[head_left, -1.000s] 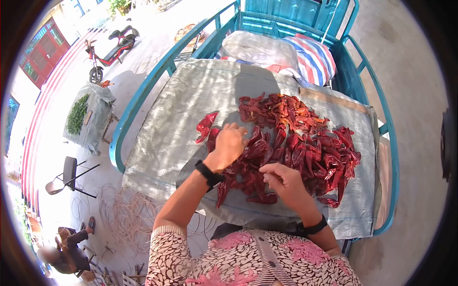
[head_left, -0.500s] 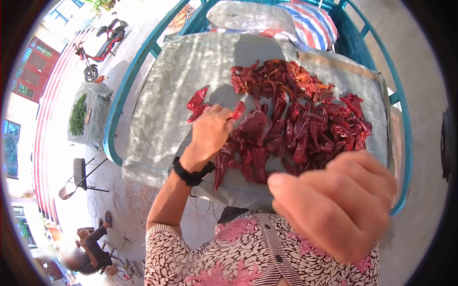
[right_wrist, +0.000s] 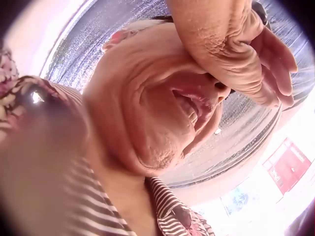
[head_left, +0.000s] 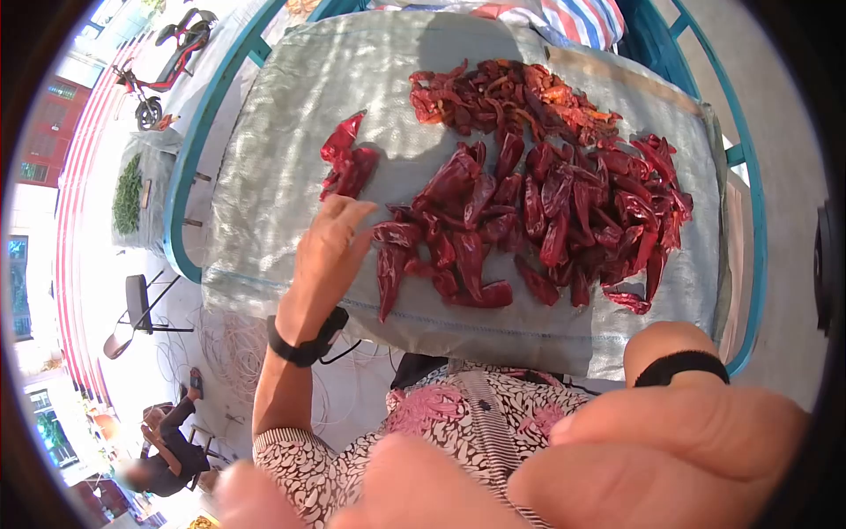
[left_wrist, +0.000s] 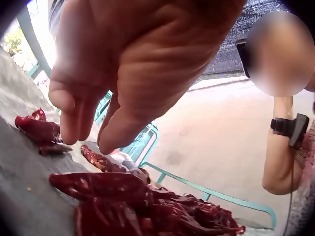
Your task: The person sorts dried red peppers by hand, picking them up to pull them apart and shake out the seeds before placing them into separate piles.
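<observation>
Two wrinkled red peppers (head_left: 351, 172) lie apart from the rest at the left of the sheet. Just below them is my left hand (head_left: 330, 247), its fingertips at the lower pepper's end in the head view. In the left wrist view, the left hand (left_wrist: 133, 64) has its fingers extended downward over the sheet, with nothing between them. Dark red whole peppers (head_left: 555, 207) form a broad heap to its right. My right hand (head_left: 661, 450) is raised close to the head camera; the right wrist view has this hand (right_wrist: 236, 54) before the face, fingers loosely extended and nothing held.
A grey woven sheet (head_left: 282, 132) covers the bed of a cart with blue-green rails (head_left: 198, 159). Torn, shrivelled pepper pieces (head_left: 480, 97) lie behind the whole peppers. A striped bag (head_left: 586, 22) sits at the back. Left on the ground are a chair (head_left: 138, 302) and a seated person (head_left: 167, 454).
My right hand has risen from the peppers toward the head. The left hand, which held a red pepper half a second ago, has moved down-left, now without it. The view has tilted downward.
</observation>
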A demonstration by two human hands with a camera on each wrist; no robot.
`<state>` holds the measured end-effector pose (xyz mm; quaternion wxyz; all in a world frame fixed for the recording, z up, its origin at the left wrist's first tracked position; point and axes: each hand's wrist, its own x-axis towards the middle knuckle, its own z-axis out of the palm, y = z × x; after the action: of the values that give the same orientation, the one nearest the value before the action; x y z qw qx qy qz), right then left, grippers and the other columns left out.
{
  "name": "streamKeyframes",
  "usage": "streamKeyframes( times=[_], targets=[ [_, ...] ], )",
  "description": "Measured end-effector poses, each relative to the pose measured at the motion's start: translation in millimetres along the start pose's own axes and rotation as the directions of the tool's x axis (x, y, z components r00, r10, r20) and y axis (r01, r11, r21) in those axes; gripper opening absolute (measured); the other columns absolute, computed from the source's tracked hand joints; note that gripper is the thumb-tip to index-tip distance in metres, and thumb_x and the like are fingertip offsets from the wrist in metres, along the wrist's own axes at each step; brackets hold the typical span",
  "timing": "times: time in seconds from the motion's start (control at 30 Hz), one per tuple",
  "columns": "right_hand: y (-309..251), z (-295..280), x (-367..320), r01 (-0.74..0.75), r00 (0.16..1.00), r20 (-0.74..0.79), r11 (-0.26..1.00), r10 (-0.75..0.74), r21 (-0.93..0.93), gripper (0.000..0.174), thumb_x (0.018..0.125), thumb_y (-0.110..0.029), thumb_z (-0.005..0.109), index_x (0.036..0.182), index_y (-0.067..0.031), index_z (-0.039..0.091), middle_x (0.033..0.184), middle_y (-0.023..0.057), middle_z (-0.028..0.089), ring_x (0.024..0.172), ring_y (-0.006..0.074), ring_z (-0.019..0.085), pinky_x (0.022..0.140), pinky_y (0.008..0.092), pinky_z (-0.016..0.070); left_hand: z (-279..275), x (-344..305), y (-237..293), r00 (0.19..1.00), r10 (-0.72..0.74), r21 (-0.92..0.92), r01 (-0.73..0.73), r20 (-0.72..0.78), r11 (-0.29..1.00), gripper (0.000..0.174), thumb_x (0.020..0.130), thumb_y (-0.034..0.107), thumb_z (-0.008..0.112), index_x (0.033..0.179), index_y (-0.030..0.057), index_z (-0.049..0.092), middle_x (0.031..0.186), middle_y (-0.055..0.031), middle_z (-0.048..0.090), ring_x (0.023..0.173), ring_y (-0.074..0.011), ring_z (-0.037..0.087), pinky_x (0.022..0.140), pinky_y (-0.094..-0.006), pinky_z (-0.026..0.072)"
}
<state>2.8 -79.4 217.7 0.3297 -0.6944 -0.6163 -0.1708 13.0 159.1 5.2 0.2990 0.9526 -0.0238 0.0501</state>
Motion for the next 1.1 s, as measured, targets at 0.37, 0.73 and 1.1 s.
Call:
streamKeyframes(
  times=[0.37, 0.73, 1.1],
  targets=[
    [4, 20, 23, 0.089, 0.996, -0.042, 0.963, -0.081, 0.255, 0.017, 0.064, -0.020, 0.072, 0.069, -0.0094, 0.060, 0.060, -0.0005, 0.054, 0.051, 0.0117, 0.048, 0.041, 0.0291, 0.0346, 44, -1, 17, 0.964, 0.246, 0.172, -0.261, 0.102, 0.950, 0.053, 0.080, 0.016, 0.079, 0.130, 0.0073, 0.063, 0.132, -0.0136, 0.060, 0.128, -0.0372, 0.051, 0.108, -0.0454, 0.0416],
    [-11, 50, -27, -0.116, 0.806, -0.589, 0.991, 0.053, -0.069, 0.016, 0.069, -0.011, 0.071, 0.081, -0.0096, 0.060, 0.072, 0.0020, 0.060, 0.052, 0.0079, 0.050, 0.044, 0.0214, 0.0341, 42, -3, 8, 0.972, 0.208, 0.189, -0.225, 0.106, 0.956, 0.050, 0.084, -0.002, 0.057, 0.132, 0.0081, 0.061, 0.137, -0.0119, 0.059, 0.132, -0.0375, 0.050, 0.106, -0.0480, 0.0447],
    [80, 83, -109, -0.463, 0.808, 0.319, 0.869, 0.495, -0.174, 0.030, 0.089, -0.024, 0.068, 0.112, -0.0061, 0.060, 0.085, 0.0078, 0.067, 0.071, 0.0260, 0.071, 0.054, 0.0378, 0.0541, 25, -7, 5, 0.958, 0.284, 0.256, -0.267, -0.034, 0.929, 0.020, 0.083, -0.002, 0.063, 0.099, 0.0107, 0.064, 0.125, -0.0036, 0.068, 0.125, -0.0342, 0.057, 0.098, -0.0494, 0.0455]
  ],
)
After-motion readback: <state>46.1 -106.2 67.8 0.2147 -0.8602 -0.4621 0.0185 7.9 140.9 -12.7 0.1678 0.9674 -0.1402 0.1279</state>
